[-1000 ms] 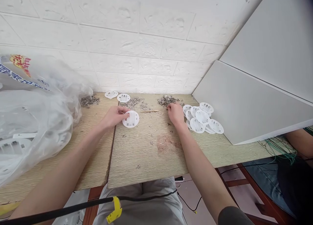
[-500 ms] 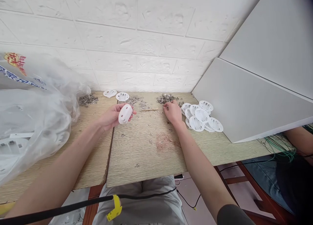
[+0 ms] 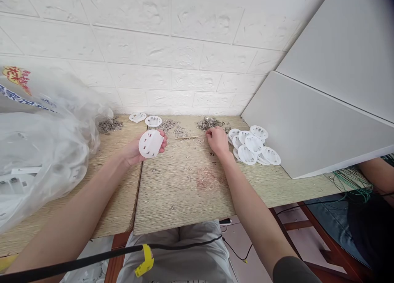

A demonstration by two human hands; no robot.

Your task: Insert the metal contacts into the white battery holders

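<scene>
Holding a white plastic disc in your left hand, you are carrying it clear of the table, just left of the wooden stick. Your fingers are curling around its rim from behind and gripping it. The disc is nearly round, so it is showing no clear long axis. It is standing tilted, with its flat back and small slots facing up towards you.

Your right hand is resting palm down just right of the stick. Its fingers are bunching together and their tips are touching down at the near edge of the heap of small metal clips beyond the stick's right end. You cannot tell whether they are pinching a clip.

A pile of white discs is lying further right of the stick, past your right hand. A clear plastic bag is sitting far to the stick's left.
</scene>
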